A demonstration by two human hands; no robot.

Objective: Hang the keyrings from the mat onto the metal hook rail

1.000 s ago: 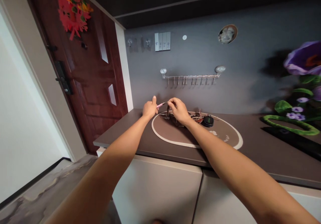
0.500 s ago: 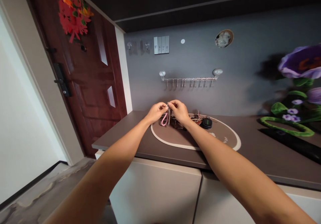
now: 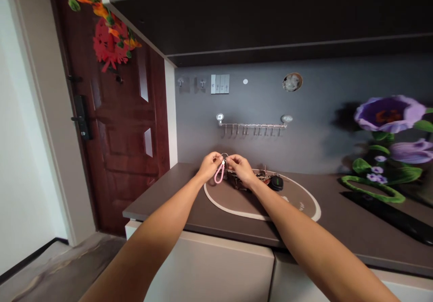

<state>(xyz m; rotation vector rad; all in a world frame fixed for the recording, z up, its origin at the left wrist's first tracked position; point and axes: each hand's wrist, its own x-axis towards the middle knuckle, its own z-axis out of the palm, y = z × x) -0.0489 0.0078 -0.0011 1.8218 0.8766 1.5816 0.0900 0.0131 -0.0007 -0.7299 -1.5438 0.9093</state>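
Both my hands meet above the left end of an oval brown mat (image 3: pixel 294 205) on a dark countertop (image 3: pixel 189 200). My left hand (image 3: pixel 210 165) and my right hand (image 3: pixel 239 169) pinch a small key ring (image 3: pixel 224 157) between their fingertips. A pink loop strap (image 3: pixel 219 174) hangs down from the ring. Under my right hand lies a heap of keys (image 3: pixel 262 178) with a black key fob (image 3: pixel 276 183) at its right end.
A metal hook rail (image 3: pixel 253 126) is fixed to the grey wall above the mat, with two single hooks and a light switch higher up. A dark red door (image 3: pixel 111 126) stands at the left. Purple artificial flowers (image 3: pixel 389 117) are at the right.
My hands came together and lifted the key ring slightly off the mat. The pink strap now hangs down as a loop. The camera tilted so the scene sits lower.
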